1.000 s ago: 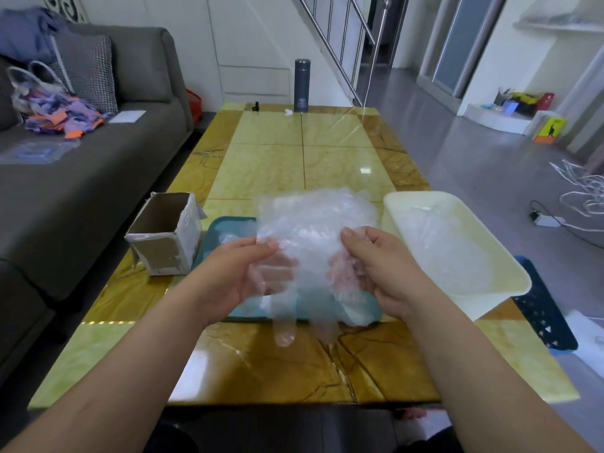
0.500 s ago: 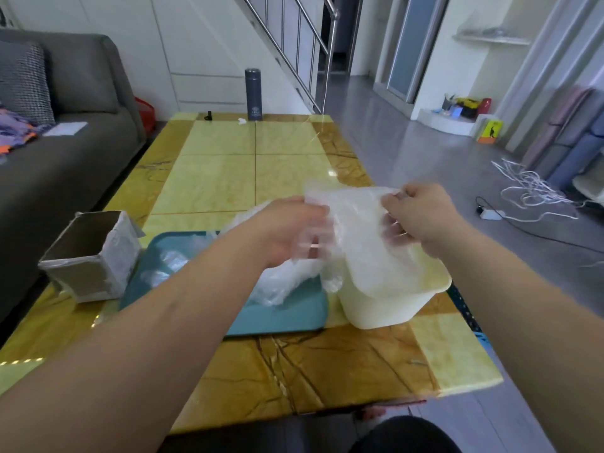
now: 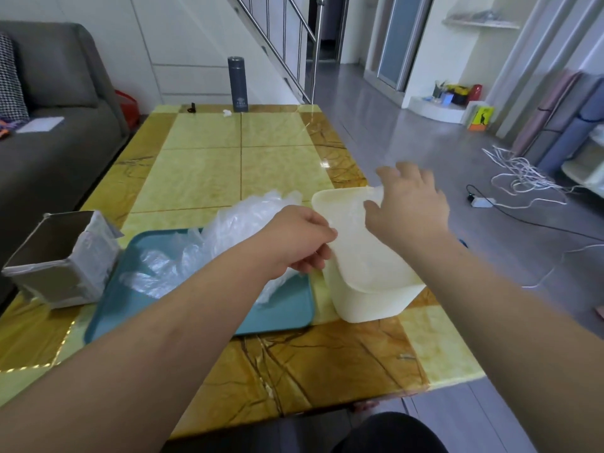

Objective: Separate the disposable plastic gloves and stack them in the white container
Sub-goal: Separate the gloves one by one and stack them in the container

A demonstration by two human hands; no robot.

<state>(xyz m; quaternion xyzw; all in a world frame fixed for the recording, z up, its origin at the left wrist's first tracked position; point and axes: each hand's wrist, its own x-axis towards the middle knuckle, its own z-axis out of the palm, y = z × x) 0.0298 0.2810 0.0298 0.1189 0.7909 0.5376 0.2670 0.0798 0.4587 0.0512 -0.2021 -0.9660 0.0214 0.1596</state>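
- While the left hand [image 3: 294,240] pinched the near edge of a thin clear plastic glove [image 3: 359,256] with curled fingers, that glove lay spread across the top of the white rectangular plastic container [image 3: 369,302].
- The right hand [image 3: 408,210] hovered over the container's far end with its fingers extended and slightly apart. A wisp of film showed beside the thumb, but whether the hand touched it could not be told.
- The container stood on the yellow and brown marbled table [image 3: 228,165], just beside the flat teal plastic tray [image 3: 277,308].
- A heap of crumpled clear plastic gloves [image 3: 235,223] lay on that tray, spilling over its far rim onto the table.
- An open grey cardboard box [image 3: 58,256], lined with plastic, stood at the tray's left.
- The step in hand looked like laying one separated glove into the container, so the task seemed mid-way, with many gloves unsorted.
- The next move probably called for the left fingers to release the edge so the film settled flat.
- After that, one hand would need to go to the heap and peel off a single layer, since such film clings and lifts in clumps.
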